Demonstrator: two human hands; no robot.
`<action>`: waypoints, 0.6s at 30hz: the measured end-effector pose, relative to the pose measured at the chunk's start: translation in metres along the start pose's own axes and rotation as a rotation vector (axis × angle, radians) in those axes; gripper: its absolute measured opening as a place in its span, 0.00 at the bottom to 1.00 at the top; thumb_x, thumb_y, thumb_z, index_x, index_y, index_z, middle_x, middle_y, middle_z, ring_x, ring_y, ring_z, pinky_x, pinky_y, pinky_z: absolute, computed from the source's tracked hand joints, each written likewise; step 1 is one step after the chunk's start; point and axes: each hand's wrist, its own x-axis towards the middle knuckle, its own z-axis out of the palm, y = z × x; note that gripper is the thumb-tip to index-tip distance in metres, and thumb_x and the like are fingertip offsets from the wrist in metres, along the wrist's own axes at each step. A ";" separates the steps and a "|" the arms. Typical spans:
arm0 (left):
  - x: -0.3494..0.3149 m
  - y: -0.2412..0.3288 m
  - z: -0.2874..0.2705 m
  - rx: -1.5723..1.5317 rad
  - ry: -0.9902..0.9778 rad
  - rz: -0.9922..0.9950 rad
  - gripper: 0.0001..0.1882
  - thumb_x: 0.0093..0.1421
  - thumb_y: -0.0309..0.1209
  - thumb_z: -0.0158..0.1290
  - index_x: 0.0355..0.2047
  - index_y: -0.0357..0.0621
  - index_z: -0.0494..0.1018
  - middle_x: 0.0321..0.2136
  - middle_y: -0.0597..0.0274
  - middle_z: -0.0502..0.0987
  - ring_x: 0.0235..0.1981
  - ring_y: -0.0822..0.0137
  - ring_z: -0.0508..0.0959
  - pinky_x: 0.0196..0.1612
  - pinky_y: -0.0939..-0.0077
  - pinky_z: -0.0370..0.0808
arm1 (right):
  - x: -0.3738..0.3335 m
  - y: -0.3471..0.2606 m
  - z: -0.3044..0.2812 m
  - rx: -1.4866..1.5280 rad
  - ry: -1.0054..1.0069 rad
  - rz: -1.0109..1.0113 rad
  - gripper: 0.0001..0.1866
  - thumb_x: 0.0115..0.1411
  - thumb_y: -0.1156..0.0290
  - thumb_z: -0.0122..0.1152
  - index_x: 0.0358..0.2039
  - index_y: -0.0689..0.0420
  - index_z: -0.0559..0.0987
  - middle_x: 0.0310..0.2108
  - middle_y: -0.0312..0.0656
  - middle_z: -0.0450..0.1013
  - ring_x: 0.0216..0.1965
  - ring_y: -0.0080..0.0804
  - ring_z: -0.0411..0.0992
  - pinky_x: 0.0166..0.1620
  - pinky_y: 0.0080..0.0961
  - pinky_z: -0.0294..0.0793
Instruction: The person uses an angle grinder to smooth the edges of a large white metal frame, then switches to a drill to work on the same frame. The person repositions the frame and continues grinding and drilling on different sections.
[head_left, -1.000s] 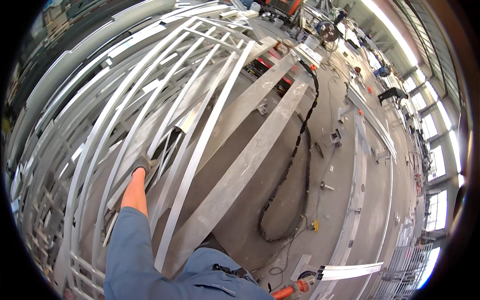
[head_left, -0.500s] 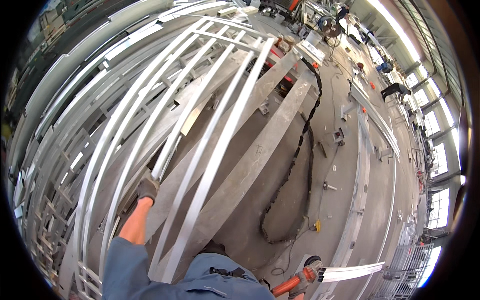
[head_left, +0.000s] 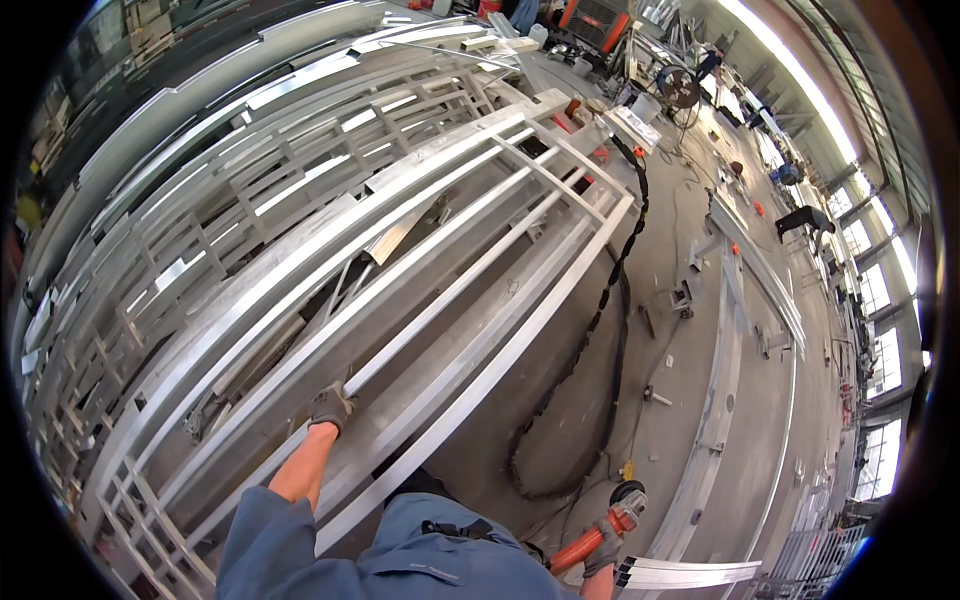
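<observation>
My left hand [head_left: 331, 407], in a dark grey glove, is closed round one inner bar of a long silver metal frame [head_left: 440, 300]. The frame has several long parallel bars with short crosspieces near both ends. It stretches from the lower left to the upper middle, over wide metal beams; whether it rests on them I cannot tell. At the lower right, my gloved right hand [head_left: 604, 548] grips a red angle grinder [head_left: 577, 551]. The grinder's round, dark disc end [head_left: 628, 491] points away from me.
Piled metal frames [head_left: 190, 230] fill the left. A black sleeved cable [head_left: 597, 325] loops across the floor, right of the frame. Long metal profiles [head_left: 712, 430] lie further right, above a bundle of silver bars [head_left: 690, 573]. A person [head_left: 805, 220] bends over at the far right.
The far end of the frame has swung right and come down, so the frame lies flatter over the beams. My left hand moved slightly right with it. The grinder stays in my right hand.
</observation>
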 end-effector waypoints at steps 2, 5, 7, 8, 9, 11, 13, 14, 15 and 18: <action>-0.016 0.014 -0.003 -0.106 0.238 0.108 0.27 0.59 0.45 0.64 0.54 0.46 0.75 0.47 0.40 0.81 0.48 0.42 0.80 0.53 0.51 0.76 | -0.009 -0.026 0.003 0.034 -0.078 0.081 0.23 0.51 0.68 0.70 0.47 0.54 0.74 0.35 0.41 0.72 0.31 0.42 0.76 0.36 0.46 0.83; -0.039 0.049 -0.038 -0.238 0.638 0.285 0.24 0.62 0.42 0.60 0.55 0.43 0.76 0.44 0.41 0.82 0.46 0.42 0.80 0.52 0.50 0.76 | 0.004 -0.025 -0.019 0.011 -0.093 0.054 0.24 0.52 0.66 0.71 0.48 0.54 0.74 0.35 0.40 0.72 0.33 0.41 0.76 0.37 0.45 0.82; -0.072 0.051 -0.065 -0.202 0.746 0.324 0.21 0.62 0.42 0.59 0.51 0.43 0.77 0.40 0.43 0.83 0.44 0.43 0.81 0.48 0.50 0.77 | 0.023 -0.023 -0.023 -0.036 -0.152 0.081 0.24 0.52 0.66 0.70 0.49 0.54 0.73 0.35 0.40 0.72 0.33 0.41 0.76 0.38 0.45 0.82; -0.090 0.043 -0.063 -0.190 0.682 0.274 0.20 0.61 0.42 0.59 0.48 0.42 0.77 0.39 0.44 0.83 0.42 0.43 0.81 0.47 0.50 0.77 | 0.031 -0.020 -0.022 -0.062 -0.194 0.111 0.24 0.53 0.65 0.70 0.49 0.54 0.73 0.36 0.40 0.72 0.33 0.41 0.76 0.38 0.44 0.82; -0.108 0.034 -0.054 -0.189 0.612 0.209 0.19 0.61 0.42 0.59 0.45 0.41 0.77 0.38 0.44 0.83 0.41 0.43 0.82 0.45 0.49 0.77 | 0.040 -0.021 -0.021 -0.090 -0.233 0.136 0.24 0.53 0.65 0.70 0.50 0.54 0.73 0.36 0.40 0.72 0.33 0.41 0.76 0.38 0.44 0.81; -0.146 0.010 -0.037 -0.125 0.597 0.152 0.19 0.60 0.45 0.58 0.42 0.42 0.77 0.37 0.46 0.82 0.41 0.44 0.81 0.46 0.49 0.76 | 0.050 -0.019 -0.003 -0.147 -0.321 0.183 0.25 0.53 0.64 0.70 0.50 0.54 0.73 0.36 0.40 0.72 0.34 0.41 0.76 0.38 0.44 0.81; -0.186 -0.044 0.006 -0.004 0.434 -0.015 0.22 0.59 0.47 0.58 0.47 0.44 0.77 0.48 0.46 0.79 0.49 0.45 0.78 0.55 0.50 0.72 | 0.055 -0.015 0.021 -0.212 -0.426 0.215 0.25 0.54 0.64 0.70 0.51 0.54 0.73 0.36 0.40 0.72 0.34 0.40 0.75 0.39 0.43 0.81; -0.214 -0.073 0.029 -0.011 0.485 -0.061 0.23 0.59 0.48 0.58 0.47 0.45 0.77 0.49 0.48 0.78 0.52 0.46 0.77 0.57 0.50 0.70 | 0.052 -0.012 0.031 -0.236 -0.470 0.213 0.25 0.54 0.64 0.70 0.51 0.54 0.73 0.36 0.40 0.72 0.34 0.40 0.75 0.39 0.43 0.81; -0.244 -0.098 0.051 -0.026 0.532 -0.101 0.24 0.59 0.49 0.58 0.46 0.45 0.78 0.50 0.49 0.78 0.54 0.46 0.76 0.60 0.51 0.68 | 0.050 -0.010 0.044 -0.267 -0.517 0.208 0.25 0.54 0.63 0.70 0.51 0.54 0.73 0.36 0.40 0.72 0.34 0.40 0.75 0.39 0.43 0.80; -0.346 -0.161 0.089 -0.026 0.342 -0.421 0.25 0.57 0.51 0.57 0.47 0.46 0.79 0.52 0.50 0.78 0.58 0.47 0.74 0.62 0.53 0.66 | 0.039 -0.007 0.071 -0.333 -0.635 0.197 0.26 0.55 0.62 0.70 0.52 0.54 0.72 0.36 0.40 0.72 0.35 0.40 0.75 0.39 0.42 0.80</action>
